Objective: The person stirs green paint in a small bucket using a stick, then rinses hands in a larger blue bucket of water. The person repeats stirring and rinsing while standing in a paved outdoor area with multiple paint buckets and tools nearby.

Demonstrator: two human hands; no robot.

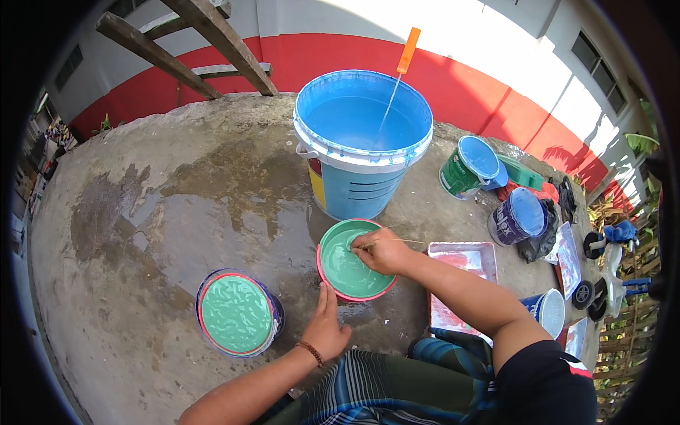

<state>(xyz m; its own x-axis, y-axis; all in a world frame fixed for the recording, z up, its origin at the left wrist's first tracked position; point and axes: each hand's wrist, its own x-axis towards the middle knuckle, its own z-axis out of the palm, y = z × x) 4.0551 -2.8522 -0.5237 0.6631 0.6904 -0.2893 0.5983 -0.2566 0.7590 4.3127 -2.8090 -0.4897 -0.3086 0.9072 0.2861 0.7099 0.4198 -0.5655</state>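
A small round bucket of green paint (338, 265) with a pink-red rim stands on the concrete in front of me. My right hand (380, 251) is closed over it, with the fingertips down at the paint. Thin straw-coloured sticks (409, 241) poke out of that hand to the right; their lower ends are hidden. My left hand (326, 328) touches the near-left rim with stretched fingertips, its thumb apart. To the left, a second bucket of green paint (237, 314) is filled close to its rim.
Behind stands a large blue bucket (358, 188) of blue liquid, with an orange-handled tool (407, 51) leaning in it. At right are a stained paint tray (464, 256), a green-labelled can (460, 176), a dark blue can (504, 222) and a white-blue tub (550, 312). A wooden ladder (223, 39) leans at upper left.
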